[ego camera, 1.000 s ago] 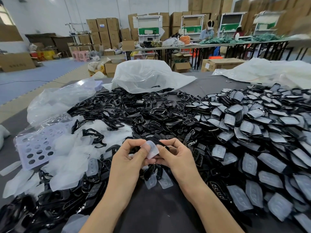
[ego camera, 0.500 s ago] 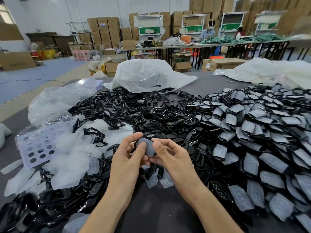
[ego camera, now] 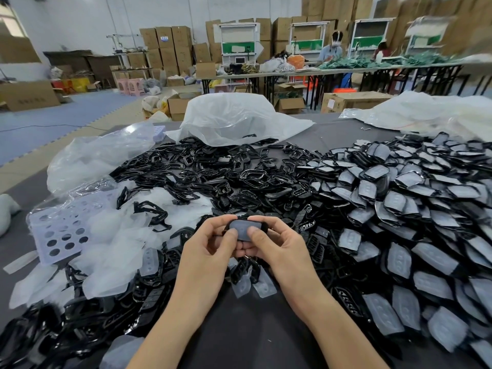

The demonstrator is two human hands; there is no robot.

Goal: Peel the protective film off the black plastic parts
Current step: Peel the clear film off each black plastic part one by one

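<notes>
Grey table (ego camera: 253, 331) carries everything. Right side: large pile of film-covered parts (ego camera: 399, 222). Centre: heap of bare black parts (ego camera: 213, 177), reaching back to a white plastic bag (ego camera: 234, 115). Left: loose peeled films (ego camera: 114, 251), partly over a perforated sheet (ego camera: 61, 230). Near edge, raised above the table: left hand (ego camera: 210, 249) and right hand (ego camera: 279, 246) both grip one black part (ego camera: 243, 229), fingers curled beneath, both thumbs pressing its upper face. Grey film covers that face.
</notes>
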